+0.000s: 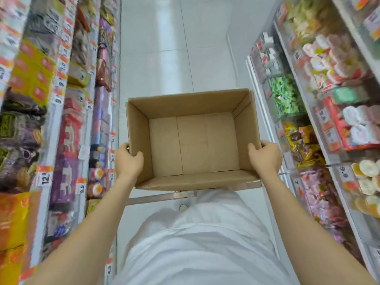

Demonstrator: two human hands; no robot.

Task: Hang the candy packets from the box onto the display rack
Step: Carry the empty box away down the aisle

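Observation:
An open brown cardboard box (191, 140) is held up in front of me over the aisle floor. Its inside is bare; no candy packets show in it. My left hand (128, 160) grips the box's left wall near the front corner, thumb over the rim. My right hand (265, 157) grips the right wall the same way. Hanging and stacked candy packets (67, 145) fill the display rack on the left.
Shelves of snack packs (337, 64) and clear bins line the right side. A white tiled aisle floor (176, 48) runs ahead between the two racks. Orange price tags (44, 175) edge the left shelves. My white-clothed body is below the box.

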